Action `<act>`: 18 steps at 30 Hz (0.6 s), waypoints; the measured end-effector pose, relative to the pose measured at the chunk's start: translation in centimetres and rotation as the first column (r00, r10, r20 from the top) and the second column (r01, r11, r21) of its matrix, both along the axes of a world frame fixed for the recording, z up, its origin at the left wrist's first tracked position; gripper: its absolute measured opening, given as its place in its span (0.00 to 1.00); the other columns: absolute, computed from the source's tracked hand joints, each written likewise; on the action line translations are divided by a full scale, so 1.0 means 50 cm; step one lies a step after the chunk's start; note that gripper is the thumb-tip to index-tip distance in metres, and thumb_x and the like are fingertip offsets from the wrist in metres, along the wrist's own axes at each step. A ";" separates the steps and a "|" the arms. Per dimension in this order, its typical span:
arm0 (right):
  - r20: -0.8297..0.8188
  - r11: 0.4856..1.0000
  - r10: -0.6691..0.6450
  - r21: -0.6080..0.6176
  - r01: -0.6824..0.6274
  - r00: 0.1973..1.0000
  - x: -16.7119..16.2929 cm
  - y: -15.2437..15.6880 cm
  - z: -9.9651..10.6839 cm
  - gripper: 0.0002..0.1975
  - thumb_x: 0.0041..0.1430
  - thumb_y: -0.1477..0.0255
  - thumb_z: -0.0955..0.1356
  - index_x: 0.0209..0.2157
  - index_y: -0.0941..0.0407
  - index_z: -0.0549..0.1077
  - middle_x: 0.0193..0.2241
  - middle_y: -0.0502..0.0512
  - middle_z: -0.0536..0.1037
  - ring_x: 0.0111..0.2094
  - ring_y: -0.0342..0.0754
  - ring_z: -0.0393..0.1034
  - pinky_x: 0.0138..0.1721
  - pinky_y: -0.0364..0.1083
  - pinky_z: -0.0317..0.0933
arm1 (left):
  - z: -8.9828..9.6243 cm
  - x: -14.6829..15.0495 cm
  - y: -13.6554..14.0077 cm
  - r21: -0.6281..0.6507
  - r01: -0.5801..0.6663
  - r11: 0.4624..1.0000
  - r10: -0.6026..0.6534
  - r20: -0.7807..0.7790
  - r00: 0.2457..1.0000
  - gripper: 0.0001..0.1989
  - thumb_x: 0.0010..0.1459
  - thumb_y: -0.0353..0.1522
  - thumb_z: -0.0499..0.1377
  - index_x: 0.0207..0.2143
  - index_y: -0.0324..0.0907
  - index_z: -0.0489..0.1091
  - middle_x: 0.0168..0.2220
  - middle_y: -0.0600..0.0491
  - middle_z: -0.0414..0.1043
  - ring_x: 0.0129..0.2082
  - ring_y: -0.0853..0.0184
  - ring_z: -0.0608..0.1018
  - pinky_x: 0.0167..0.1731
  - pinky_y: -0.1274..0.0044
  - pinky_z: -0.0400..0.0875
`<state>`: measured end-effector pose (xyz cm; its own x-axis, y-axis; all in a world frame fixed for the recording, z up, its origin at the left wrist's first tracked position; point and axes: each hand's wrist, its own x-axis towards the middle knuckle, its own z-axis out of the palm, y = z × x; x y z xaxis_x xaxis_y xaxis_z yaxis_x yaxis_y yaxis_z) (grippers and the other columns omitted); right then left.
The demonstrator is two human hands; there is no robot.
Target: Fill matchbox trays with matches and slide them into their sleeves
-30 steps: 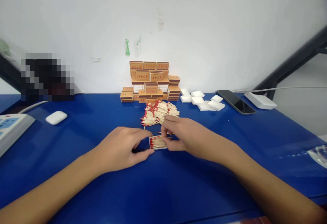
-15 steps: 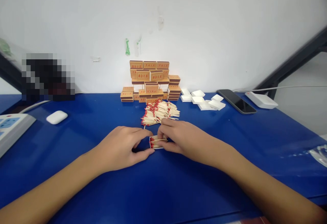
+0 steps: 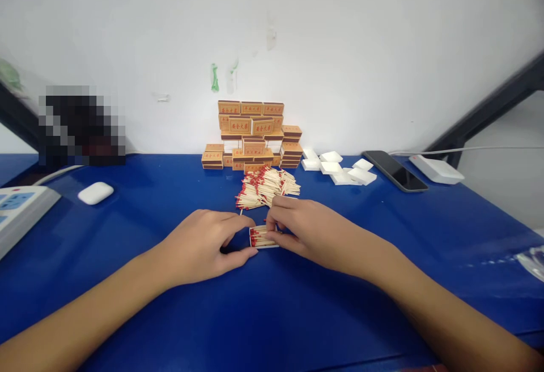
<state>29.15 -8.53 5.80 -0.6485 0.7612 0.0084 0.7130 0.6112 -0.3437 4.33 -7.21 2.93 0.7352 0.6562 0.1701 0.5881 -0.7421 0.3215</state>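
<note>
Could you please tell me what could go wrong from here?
The right hand might scatter the loose match pile just beyond it. The small white tray could tip and spill its matches if the left hand nudges it. The matchbox stack by the wall might topple if bumped.

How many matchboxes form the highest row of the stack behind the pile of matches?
3, side by side atop the stack: the left box, the middle box and the right box. Others may be hidden behind them.
</note>
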 end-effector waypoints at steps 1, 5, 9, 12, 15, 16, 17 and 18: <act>-0.002 1.000 0.005 -0.007 -0.005 1.000 -0.001 -0.001 0.000 0.09 0.73 0.68 0.67 0.39 0.57 0.75 0.40 0.54 0.76 0.37 0.47 0.71 0.37 0.47 0.60 | 0.001 0.000 0.000 -0.003 0.000 1.000 0.000 0.001 1.000 0.13 0.65 0.41 0.62 0.48 0.45 0.76 0.25 0.59 0.68 0.22 0.70 0.71 0.25 0.77 0.59; 0.015 1.000 0.004 -0.023 -0.003 1.000 0.000 -0.001 0.003 0.09 0.73 0.69 0.67 0.39 0.57 0.75 0.40 0.55 0.77 0.36 0.47 0.71 0.37 0.47 0.60 | 0.000 0.001 -0.001 -0.007 -0.004 1.000 0.004 -0.002 1.000 0.13 0.65 0.41 0.62 0.48 0.45 0.76 0.25 0.59 0.69 0.23 0.70 0.71 0.26 0.77 0.60; 0.027 1.000 0.005 -0.012 -0.005 1.000 0.007 0.000 0.009 0.06 0.71 0.72 0.67 0.38 0.57 0.74 0.39 0.54 0.77 0.36 0.47 0.70 0.37 0.47 0.59 | -0.003 0.000 0.000 0.003 -0.001 1.000 0.001 -0.004 1.000 0.15 0.65 0.42 0.62 0.50 0.45 0.75 0.25 0.59 0.69 0.23 0.70 0.72 0.26 0.77 0.60; 0.031 1.000 0.001 -0.018 0.000 1.000 0.006 0.000 0.009 0.06 0.71 0.72 0.68 0.38 0.57 0.75 0.40 0.54 0.76 0.37 0.47 0.70 0.37 0.46 0.59 | -0.003 0.000 0.000 0.008 -0.002 1.000 0.002 -0.005 1.000 0.15 0.65 0.41 0.62 0.50 0.45 0.75 0.25 0.59 0.70 0.23 0.70 0.72 0.26 0.77 0.60; 0.027 1.000 0.000 -0.024 0.000 1.000 0.002 -0.001 0.007 0.07 0.72 0.71 0.67 0.38 0.57 0.75 0.39 0.54 0.76 0.35 0.46 0.70 0.36 0.46 0.58 | -0.002 0.000 0.000 0.009 0.001 1.000 0.000 -0.003 1.000 0.14 0.65 0.41 0.62 0.49 0.45 0.75 0.25 0.59 0.70 0.23 0.70 0.72 0.25 0.77 0.60; 0.019 1.000 0.003 -0.019 -0.003 1.000 0.001 -0.001 0.005 0.08 0.72 0.70 0.67 0.38 0.57 0.75 0.39 0.54 0.76 0.35 0.46 0.70 0.36 0.46 0.58 | -0.002 0.000 0.000 0.008 0.002 1.000 -0.002 -0.003 1.000 0.14 0.65 0.41 0.62 0.49 0.45 0.75 0.25 0.59 0.70 0.23 0.70 0.72 0.25 0.77 0.60; 0.009 1.000 0.007 -0.015 -0.007 1.000 0.001 -0.001 0.004 0.08 0.72 0.70 0.67 0.38 0.57 0.76 0.39 0.54 0.76 0.35 0.46 0.70 0.36 0.46 0.58 | -0.002 0.000 0.000 0.007 0.002 1.000 -0.002 -0.003 1.000 0.14 0.66 0.41 0.62 0.49 0.45 0.75 0.25 0.59 0.70 0.23 0.70 0.72 0.25 0.77 0.60; 0.001 1.000 0.009 -0.011 -0.009 1.000 0.001 -0.001 0.003 0.08 0.73 0.70 0.67 0.38 0.57 0.76 0.39 0.54 0.76 0.35 0.46 0.70 0.36 0.46 0.58 | -0.001 0.000 -0.001 0.006 0.001 1.000 -0.001 -0.003 1.000 0.14 0.66 0.41 0.62 0.49 0.45 0.75 0.25 0.59 0.70 0.23 0.70 0.72 0.25 0.77 0.60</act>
